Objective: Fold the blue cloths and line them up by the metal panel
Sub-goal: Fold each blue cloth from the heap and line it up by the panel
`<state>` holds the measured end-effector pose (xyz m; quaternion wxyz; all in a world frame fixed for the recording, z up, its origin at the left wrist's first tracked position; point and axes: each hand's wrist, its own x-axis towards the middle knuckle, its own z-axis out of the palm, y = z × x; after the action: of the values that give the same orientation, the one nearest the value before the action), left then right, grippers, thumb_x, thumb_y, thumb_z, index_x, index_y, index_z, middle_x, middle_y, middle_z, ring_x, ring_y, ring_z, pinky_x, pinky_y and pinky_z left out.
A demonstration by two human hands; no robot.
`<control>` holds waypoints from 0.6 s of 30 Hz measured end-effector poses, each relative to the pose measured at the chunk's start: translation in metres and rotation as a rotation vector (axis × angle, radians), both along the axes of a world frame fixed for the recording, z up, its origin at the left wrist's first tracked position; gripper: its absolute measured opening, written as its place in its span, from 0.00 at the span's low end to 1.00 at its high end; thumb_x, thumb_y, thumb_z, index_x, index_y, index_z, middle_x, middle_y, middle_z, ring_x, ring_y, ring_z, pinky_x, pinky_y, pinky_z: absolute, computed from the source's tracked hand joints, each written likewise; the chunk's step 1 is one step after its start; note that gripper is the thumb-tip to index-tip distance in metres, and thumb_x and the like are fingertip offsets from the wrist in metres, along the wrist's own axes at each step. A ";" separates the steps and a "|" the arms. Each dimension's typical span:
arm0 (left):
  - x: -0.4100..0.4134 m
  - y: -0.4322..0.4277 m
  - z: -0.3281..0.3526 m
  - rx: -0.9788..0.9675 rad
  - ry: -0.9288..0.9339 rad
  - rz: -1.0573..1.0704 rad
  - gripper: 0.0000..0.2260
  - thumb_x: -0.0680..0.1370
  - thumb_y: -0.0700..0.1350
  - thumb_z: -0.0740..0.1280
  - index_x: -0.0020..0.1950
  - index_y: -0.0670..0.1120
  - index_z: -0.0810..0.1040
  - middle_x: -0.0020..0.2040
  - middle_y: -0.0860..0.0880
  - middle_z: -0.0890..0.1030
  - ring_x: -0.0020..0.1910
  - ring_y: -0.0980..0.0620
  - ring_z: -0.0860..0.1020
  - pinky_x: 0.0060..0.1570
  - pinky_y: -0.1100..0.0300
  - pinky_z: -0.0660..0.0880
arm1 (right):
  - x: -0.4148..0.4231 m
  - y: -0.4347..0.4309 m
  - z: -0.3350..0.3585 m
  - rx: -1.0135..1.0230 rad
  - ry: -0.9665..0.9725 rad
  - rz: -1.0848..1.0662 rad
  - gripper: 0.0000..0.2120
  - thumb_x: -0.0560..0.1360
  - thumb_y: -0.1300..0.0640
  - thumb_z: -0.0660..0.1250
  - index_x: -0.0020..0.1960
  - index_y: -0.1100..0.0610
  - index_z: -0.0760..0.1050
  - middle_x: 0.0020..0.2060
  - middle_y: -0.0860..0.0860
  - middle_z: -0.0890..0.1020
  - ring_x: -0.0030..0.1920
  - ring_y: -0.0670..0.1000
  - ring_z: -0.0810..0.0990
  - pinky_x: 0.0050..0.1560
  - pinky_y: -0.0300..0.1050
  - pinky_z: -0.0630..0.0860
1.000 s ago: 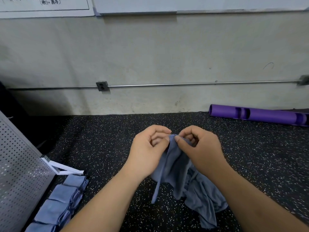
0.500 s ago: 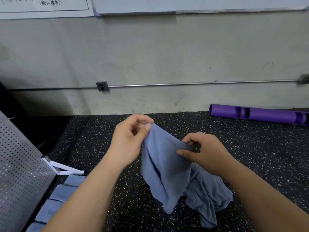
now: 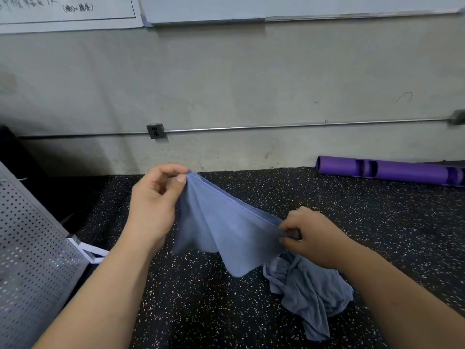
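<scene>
1. Blue and soft, one cloth (image 3: 226,230) is held up in the air between both hands, above the floor (image 3: 201,311) and about midway across the view.
2. The left hand (image 3: 153,205) is raised and pinches a top corner of the cloth between thumb and forefinger; its other fingers are curled loosely behind.
3. The right hand (image 3: 314,238) is lower and further right, with thumb and fingers clamped on the same upper edge.
4. That edge runs taut between the two hands, sloping down to the right. The rest of the cloth hangs below it in loose folds that end in a rounded tip; whether the tip touches the floor cannot be told.
5. A heap (image 3: 309,293) of crumpled blue cloth lies on the floor just under the right hand and wrist, partly behind the hanging cloth.
6. The metal panel (image 3: 30,260), grey and full of small holes, stands at the left edge on a white foot (image 3: 88,250), well apart from the held cloth.
7. The floor is black rubber flecked with white.
8. A purple tube (image 3: 390,170) lies against the foot of the wall (image 3: 226,84) at the far right.
9. On the wall, a socket (image 3: 155,131) sits on a thin pipe (image 3: 276,126), and a whiteboard (image 3: 251,6) hangs above.
</scene>
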<state>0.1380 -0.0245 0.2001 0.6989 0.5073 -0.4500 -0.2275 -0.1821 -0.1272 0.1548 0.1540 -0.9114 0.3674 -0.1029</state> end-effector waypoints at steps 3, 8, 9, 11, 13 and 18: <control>0.017 0.001 -0.002 -0.025 0.035 0.045 0.12 0.83 0.34 0.69 0.52 0.51 0.85 0.50 0.53 0.86 0.48 0.55 0.78 0.52 0.63 0.74 | 0.000 -0.002 -0.007 0.003 0.044 -0.023 0.09 0.81 0.42 0.70 0.45 0.46 0.82 0.43 0.42 0.76 0.48 0.43 0.71 0.49 0.48 0.74; 0.038 0.008 -0.002 -0.023 0.054 0.152 0.11 0.84 0.35 0.68 0.52 0.50 0.83 0.47 0.54 0.85 0.45 0.59 0.79 0.49 0.68 0.74 | -0.009 -0.006 -0.002 0.002 0.010 -0.103 0.08 0.79 0.36 0.69 0.46 0.38 0.80 0.45 0.39 0.75 0.48 0.39 0.72 0.52 0.47 0.76; 0.042 0.010 -0.003 -0.009 0.039 0.169 0.10 0.84 0.35 0.69 0.52 0.50 0.83 0.47 0.54 0.85 0.46 0.59 0.80 0.49 0.68 0.75 | -0.011 -0.006 0.001 0.002 -0.036 -0.124 0.08 0.79 0.36 0.70 0.46 0.39 0.81 0.45 0.39 0.76 0.47 0.39 0.74 0.52 0.46 0.77; 0.049 0.012 -0.008 0.031 -0.009 0.209 0.09 0.83 0.36 0.70 0.53 0.51 0.84 0.48 0.52 0.85 0.47 0.57 0.79 0.50 0.65 0.75 | -0.016 -0.005 0.009 0.009 -0.153 -0.150 0.04 0.79 0.41 0.72 0.47 0.39 0.83 0.46 0.37 0.81 0.47 0.38 0.79 0.52 0.44 0.79; 0.056 0.013 -0.012 0.061 -0.056 0.248 0.09 0.83 0.36 0.71 0.53 0.51 0.84 0.48 0.51 0.84 0.45 0.56 0.79 0.50 0.65 0.75 | -0.019 -0.002 0.016 0.015 -0.267 -0.184 0.03 0.79 0.46 0.74 0.47 0.40 0.84 0.45 0.36 0.84 0.47 0.38 0.82 0.51 0.40 0.80; 0.063 0.016 -0.020 0.147 -0.164 0.275 0.10 0.81 0.36 0.73 0.55 0.51 0.85 0.46 0.53 0.86 0.43 0.56 0.81 0.49 0.64 0.77 | -0.018 0.003 0.025 -0.033 -0.524 -0.343 0.06 0.74 0.53 0.81 0.45 0.42 0.87 0.40 0.33 0.85 0.44 0.38 0.84 0.47 0.32 0.78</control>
<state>0.2009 -0.0081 0.1803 0.6455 0.6306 -0.4140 -0.1198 -0.2005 -0.1243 0.1803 0.2091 -0.7811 0.4619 -0.3645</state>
